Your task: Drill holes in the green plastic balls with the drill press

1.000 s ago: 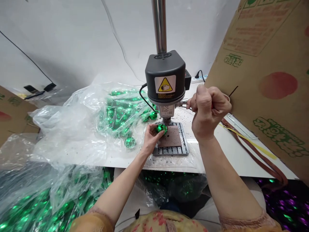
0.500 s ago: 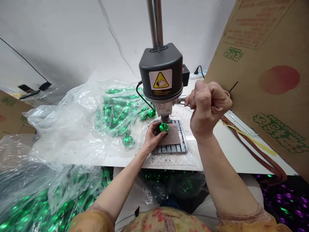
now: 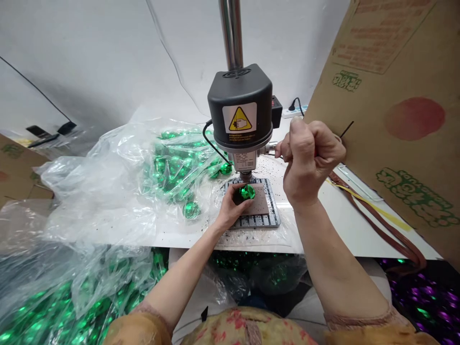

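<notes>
Thumb and fingers of my left hand [image 3: 232, 207] are closed round a shiny green faceted ball [image 3: 247, 192]. The ball is over a brown board [image 3: 258, 205] on the slotted metal base [image 3: 271, 220] of a drill press [image 3: 239, 108], just below its chuck. To the right of the motor housing, my right hand [image 3: 312, 155] is raised in a fist round the press's feed handle, which the fingers mostly hide. Dark shavings are scattered around the base.
Behind my left hand, green balls [image 3: 172, 163] lie under clear plastic [image 3: 89, 177]. A large cardboard box [image 3: 391, 120] stands at the right, beside brown straps [image 3: 377, 227]. More green balls are in plastic at the lower left; purple ones lie at the lower right.
My left hand has shifted slightly to the right with the green ball, which is now turned a little differently. My right hand has hardly moved.
</notes>
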